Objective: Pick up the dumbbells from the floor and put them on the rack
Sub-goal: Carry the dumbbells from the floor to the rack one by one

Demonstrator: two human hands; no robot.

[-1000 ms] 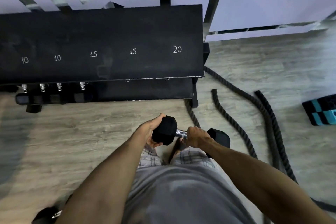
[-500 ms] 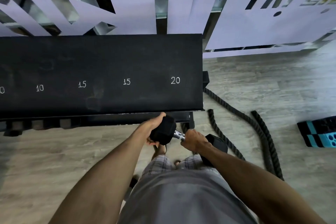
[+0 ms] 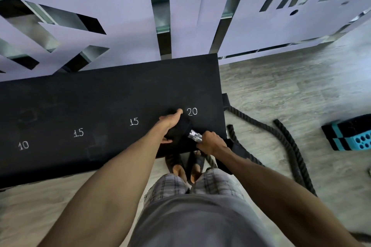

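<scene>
A black hex dumbbell (image 3: 183,127) with a chrome handle hangs over the right end of the black rack top (image 3: 112,98), just left of the chalked "20". My left hand (image 3: 170,123) cups its far head, thumb on top. My right hand (image 3: 210,143) grips the handle near the rack's front edge. The dumbbell's near head juts out past my right wrist, mostly hidden by the arm.
The rack top carries chalked marks 10, 15, 15, 20. Thick black battle ropes (image 3: 285,144) lie on the wood floor to the right. A black and teal block (image 3: 349,136) sits at far right. A cut-out wall panel (image 3: 112,16) stands behind the rack.
Both hands have raised the dumbbell from below the rack's front edge up over its top near the "20". The view has moved closer to the rack.
</scene>
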